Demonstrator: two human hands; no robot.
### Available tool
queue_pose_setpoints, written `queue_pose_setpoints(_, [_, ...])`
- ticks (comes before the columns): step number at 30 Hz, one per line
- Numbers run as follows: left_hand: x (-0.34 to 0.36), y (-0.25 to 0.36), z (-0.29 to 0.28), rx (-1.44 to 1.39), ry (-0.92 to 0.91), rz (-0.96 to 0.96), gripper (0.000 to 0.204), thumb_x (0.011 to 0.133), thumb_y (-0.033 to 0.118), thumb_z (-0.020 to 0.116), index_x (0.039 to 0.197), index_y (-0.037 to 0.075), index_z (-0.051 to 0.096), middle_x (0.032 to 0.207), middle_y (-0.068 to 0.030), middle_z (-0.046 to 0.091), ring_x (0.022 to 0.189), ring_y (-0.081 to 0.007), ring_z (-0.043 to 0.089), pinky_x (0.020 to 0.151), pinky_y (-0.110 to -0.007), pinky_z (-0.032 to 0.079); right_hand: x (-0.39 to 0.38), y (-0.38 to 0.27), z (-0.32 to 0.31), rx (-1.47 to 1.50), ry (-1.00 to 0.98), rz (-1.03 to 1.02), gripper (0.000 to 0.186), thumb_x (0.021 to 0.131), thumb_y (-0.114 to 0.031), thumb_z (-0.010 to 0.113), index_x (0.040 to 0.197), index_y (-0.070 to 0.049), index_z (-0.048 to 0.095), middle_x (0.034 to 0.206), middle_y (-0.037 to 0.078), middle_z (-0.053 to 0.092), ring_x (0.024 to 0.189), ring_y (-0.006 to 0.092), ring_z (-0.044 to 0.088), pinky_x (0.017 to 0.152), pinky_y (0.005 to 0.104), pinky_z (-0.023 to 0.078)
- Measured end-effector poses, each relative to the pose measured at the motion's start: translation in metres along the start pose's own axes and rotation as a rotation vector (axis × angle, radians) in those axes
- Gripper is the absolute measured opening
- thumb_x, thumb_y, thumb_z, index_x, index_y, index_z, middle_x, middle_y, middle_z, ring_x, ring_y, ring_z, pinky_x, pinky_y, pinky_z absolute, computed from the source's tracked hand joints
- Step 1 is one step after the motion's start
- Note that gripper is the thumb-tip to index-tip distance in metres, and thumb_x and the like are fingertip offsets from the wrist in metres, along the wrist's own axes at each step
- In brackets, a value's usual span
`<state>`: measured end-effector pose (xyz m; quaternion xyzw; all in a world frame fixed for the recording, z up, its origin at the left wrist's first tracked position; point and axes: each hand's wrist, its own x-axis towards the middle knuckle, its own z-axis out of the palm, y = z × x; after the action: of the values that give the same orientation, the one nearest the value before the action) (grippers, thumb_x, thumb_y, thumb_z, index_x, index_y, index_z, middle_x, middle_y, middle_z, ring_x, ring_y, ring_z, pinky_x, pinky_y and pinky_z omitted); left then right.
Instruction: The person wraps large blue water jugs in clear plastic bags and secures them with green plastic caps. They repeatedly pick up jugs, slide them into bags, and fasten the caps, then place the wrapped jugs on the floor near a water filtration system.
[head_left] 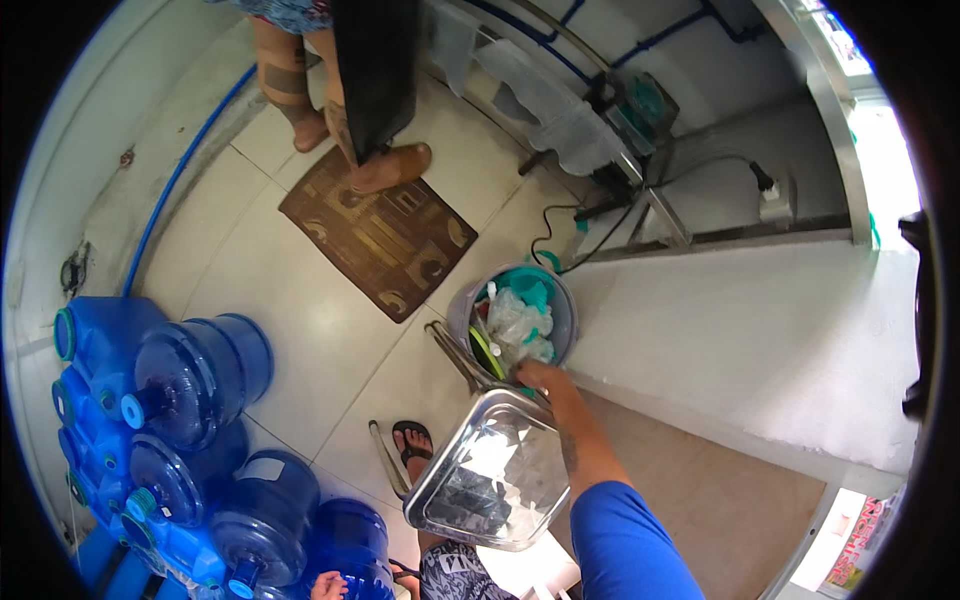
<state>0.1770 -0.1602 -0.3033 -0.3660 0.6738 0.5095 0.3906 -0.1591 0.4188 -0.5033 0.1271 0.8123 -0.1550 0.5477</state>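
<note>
My right hand [537, 376] reaches to the near rim of a round grey bin [568, 318]. Its fingers look closed and bent down at the edge, and what they hold, if anything, is hidden. Clear plastic bags [518, 318] and green plastic [530, 287] fill the bin, with a yellow-green strip [487, 352] along one side. Below my right hand, beside the forearm, a shiny rectangular metal tray [490, 470] lies over tubular metal legs [385, 455]. At the lower edge, my left hand [329, 586] shows only partly, fingers curled, with nothing visible in them, near the blue water jugs.
Several blue water jugs [205, 375] crowd the left side. A brown patterned mat [385, 235] lies on the tiles, where another person stands with one brown shoe [395, 168] on it. Beyond the bin, a black cable [700, 172] runs to a socket. A white ledge [740, 350] borders the right.
</note>
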Motion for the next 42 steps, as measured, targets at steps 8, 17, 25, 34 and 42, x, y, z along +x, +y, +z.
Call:
queue_pose_setpoints(8, [-0.039, 0.036, -0.005, -0.032, 0.132, 0.097, 0.02, 0.094, 0.014, 0.061, 0.107, -0.001, 0.061, 0.088, -0.0115, 0.069, 0.076, -0.017, 0.067, 0.072, -0.03, 0.054, -0.137, -0.034, -0.022, 0.552, 0.88, -0.149, 0.023, 0.086, -0.025, 0.066, 0.096, -0.004, 0.067, 0.086, 0.015, 0.07, 0.079, 0.0301, 0.067, 0.073, 0.039, 0.053])
queue_pose_setpoints(17, [-0.065, 0.078, 0.0, -0.077, 0.31, 0.148, 0.032, 0.091, 0.029, 0.068, 0.11, 0.004, 0.063, 0.093, -0.0124, 0.07, 0.083, -0.022, 0.067, 0.076, -0.034, 0.053, -0.213, -0.148, -0.076, 0.182, 0.356, -0.427, 0.024, 0.087, -0.023, 0.068, 0.101, -0.004, 0.068, 0.092, 0.012, 0.071, 0.083, 0.0215, 0.067, 0.075, 0.0332, 0.051])
queue_pose_setpoints(25, [-0.064, 0.065, -0.016, -0.561, 0.539, 0.169, 0.032, 0.092, 0.031, 0.067, 0.109, 0.005, 0.062, 0.083, -0.0044, 0.068, 0.072, -0.0142, 0.064, 0.065, -0.029, 0.052, -0.241, -0.224, -0.052, 0.097, 0.22, -0.4, 0.029, 0.087, -0.028, 0.067, 0.099, -0.001, 0.066, 0.095, 0.015, 0.071, 0.091, 0.0292, 0.068, 0.082, 0.0371, 0.052])
queue_pose_setpoints(34, [0.071, 0.067, -0.2, -0.85, 1.169, 0.207, 0.041, 0.09, 0.025, 0.067, 0.123, 0.004, 0.052, 0.089, -0.0064, 0.063, 0.071, -0.0166, 0.061, 0.062, -0.032, 0.05, -0.297, -0.283, 0.022, -0.072, 0.135, -0.468, 0.026, 0.086, -0.025, 0.068, 0.103, -0.005, 0.069, 0.088, 0.012, 0.071, 0.082, 0.0253, 0.069, 0.074, 0.0359, 0.053])
queue_pose_setpoints(42, [0.063, 0.014, -0.324, -0.004, 1.378, -0.142, 0.078, 0.078, 0.021, 0.075, 0.14, -0.002, 0.034, 0.125, -0.0219, 0.053, 0.117, -0.0359, 0.052, 0.096, -0.042, 0.046, -0.306, -0.329, 0.096, -0.046, -0.088, -0.41, 0.02, 0.092, -0.018, 0.065, 0.102, -0.001, 0.068, 0.084, 0.009, 0.07, 0.076, 0.0147, 0.066, 0.069, 0.0287, 0.053])
